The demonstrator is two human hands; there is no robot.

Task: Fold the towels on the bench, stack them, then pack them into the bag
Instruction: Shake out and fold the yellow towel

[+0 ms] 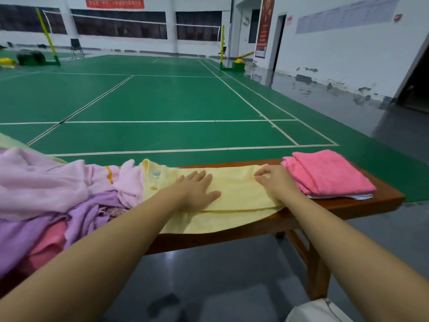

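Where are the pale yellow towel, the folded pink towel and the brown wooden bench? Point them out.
pale yellow towel (pixel 234 189), head view, flat middle between the hands.
folded pink towel (pixel 325 173), head view, top face.
brown wooden bench (pixel 362 205), head view, bare right end.

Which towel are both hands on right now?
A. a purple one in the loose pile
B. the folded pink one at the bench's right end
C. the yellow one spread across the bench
C: the left hand lies flat and the right hand rests on the yellow towel; the pink towel sits untouched beside them.

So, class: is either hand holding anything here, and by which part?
The right hand pinches the yellow towel at its right end. The left hand only presses flat on the towel's middle, no grip.
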